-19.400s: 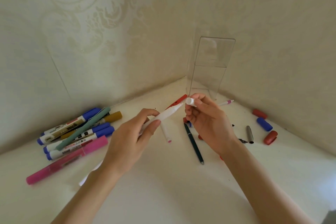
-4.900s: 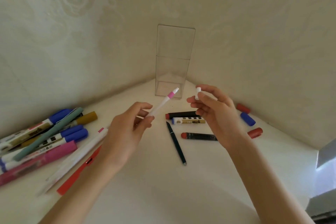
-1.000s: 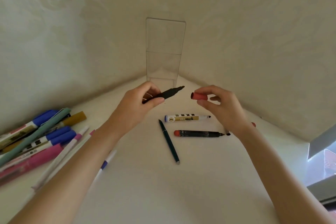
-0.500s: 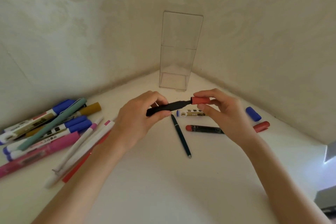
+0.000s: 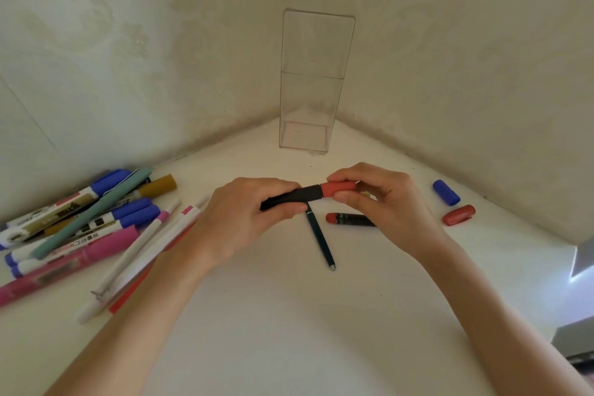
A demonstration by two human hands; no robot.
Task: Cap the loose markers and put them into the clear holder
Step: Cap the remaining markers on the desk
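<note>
My left hand (image 5: 244,222) grips the barrel of a black marker (image 5: 299,196), held level above the white surface. My right hand (image 5: 382,202) pinches a red cap (image 5: 337,189) that sits over the marker's tip end. The clear holder (image 5: 316,80) stands upright in the corner behind the hands, and I see nothing inside it. On the surface under the hands lie a thin dark pen (image 5: 319,239) and a black marker with a red end (image 5: 348,219), partly hidden by my right hand.
A pile of capped markers (image 5: 83,222) in blue, pink, gold, green and white lies at the left. A loose blue cap (image 5: 446,192) and a loose red cap (image 5: 458,215) rest near the right wall. Patterned walls meet behind the holder.
One second ago the red cap was apart from the marker's bare tip. My hands have come together, and the cap now covers the tip.
</note>
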